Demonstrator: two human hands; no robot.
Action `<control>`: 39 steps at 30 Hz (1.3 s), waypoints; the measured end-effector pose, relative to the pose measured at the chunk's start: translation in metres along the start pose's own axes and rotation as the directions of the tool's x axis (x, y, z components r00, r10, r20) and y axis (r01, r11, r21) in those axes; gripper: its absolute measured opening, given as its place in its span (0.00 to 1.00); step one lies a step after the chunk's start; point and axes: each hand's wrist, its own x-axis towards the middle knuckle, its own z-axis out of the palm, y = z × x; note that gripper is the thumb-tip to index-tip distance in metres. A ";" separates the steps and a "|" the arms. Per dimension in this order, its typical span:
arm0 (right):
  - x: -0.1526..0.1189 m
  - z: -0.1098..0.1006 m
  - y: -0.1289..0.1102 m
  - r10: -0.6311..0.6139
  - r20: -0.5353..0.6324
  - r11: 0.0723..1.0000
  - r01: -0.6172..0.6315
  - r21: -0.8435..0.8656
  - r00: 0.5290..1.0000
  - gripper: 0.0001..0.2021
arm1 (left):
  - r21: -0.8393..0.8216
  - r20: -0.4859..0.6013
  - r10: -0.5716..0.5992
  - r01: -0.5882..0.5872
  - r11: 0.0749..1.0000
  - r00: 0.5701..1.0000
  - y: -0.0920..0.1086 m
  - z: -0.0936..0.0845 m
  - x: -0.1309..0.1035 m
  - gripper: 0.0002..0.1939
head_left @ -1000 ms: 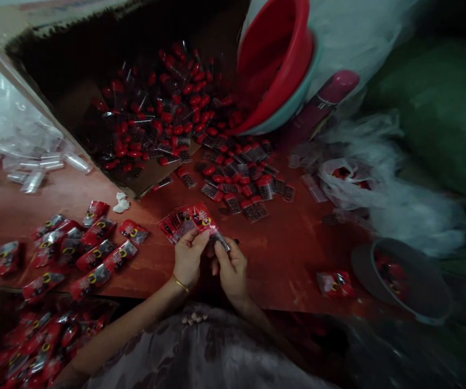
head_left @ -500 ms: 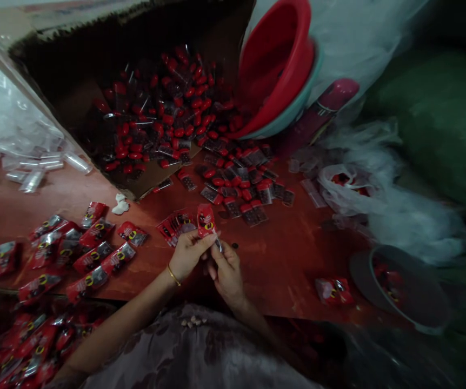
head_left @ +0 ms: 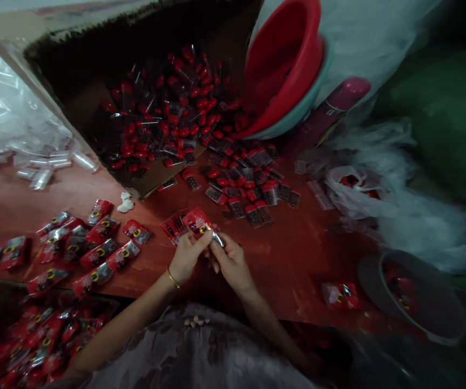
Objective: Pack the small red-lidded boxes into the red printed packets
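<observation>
A small red printed packet is held between my two hands above the table. My left hand pinches it, thumb on top; a gold bangle is on that wrist. My right hand has its fingers closed at the packet's near right end, where a shiny, clear or silvery part shows. I cannot tell whether that part belongs to the packet or is a container in it. Just beyond my left hand lies a fanned stack of flat red packets.
A cardboard box on its side spills red-capped clear containers. Filled packets lie at left, with more in a lower box. Behind stand red basin and pink bottle; at right, plastic bags and grey tub.
The packet has tipped from nearly upright to leaning left, and more of its shiny end shows. Both hands stay together on it. The view has shifted slightly.
</observation>
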 end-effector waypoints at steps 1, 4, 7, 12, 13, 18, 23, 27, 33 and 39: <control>-0.001 -0.001 0.000 0.000 0.051 1.000 0.000 0.003 0.999 0.13 | -0.008 -0.043 0.015 -0.016 1.000 0.999 0.003 0.000 0.001 0.16; -0.007 -0.004 0.003 -0.020 0.080 1.000 0.021 -0.014 0.997 0.12 | -0.057 -0.128 0.017 -0.024 0.998 0.992 0.008 0.001 0.001 0.17; -0.012 -0.008 0.006 -0.023 0.015 0.993 0.024 -0.113 1.000 0.11 | -0.074 -0.083 -0.049 0.043 0.996 0.995 0.006 0.004 -0.002 0.19; -0.013 -0.003 0.008 -0.011 -0.057 0.988 0.002 -0.155 0.998 0.11 | -0.087 0.022 -0.105 0.106 0.991 0.994 -0.004 0.003 -0.013 0.22; -0.011 0.000 0.008 -0.013 -0.067 0.989 0.003 -0.149 0.998 0.11 | -0.102 0.027 -0.106 0.108 0.989 0.994 -0.005 0.002 -0.015 0.22; -0.003 0.013 0.015 -0.044 -0.049 0.978 0.033 -0.208 0.998 0.09 | -0.212 -0.058 -0.043 0.030 0.977 0.997 0.006 -0.016 -0.023 0.17; 0.000 0.004 0.026 -0.088 0.016 0.923 0.088 -0.375 0.996 0.11 | -0.259 -0.510 0.128 -0.294 0.920 0.850 0.056 -0.085 -0.030 0.12; 0.001 -0.009 0.038 -0.111 -0.028 0.883 0.086 -0.462 0.993 0.13 | -0.054 -0.630 0.331 -0.465 0.884 0.702 0.090 -0.139 -0.025 0.25; 0.006 -0.008 0.047 -0.207 0.006 0.797 0.172 -0.578 0.978 0.12 | 0.734 -0.455 0.472 0.018 0.679 0.755 0.092 -0.134 0.013 0.23; 0.005 -0.008 0.042 -0.260 0.037 0.773 0.232 -0.590 0.965 0.12 | 0.934 -0.221 0.490 0.328 -0.143 0.843 0.088 -0.148 0.041 0.17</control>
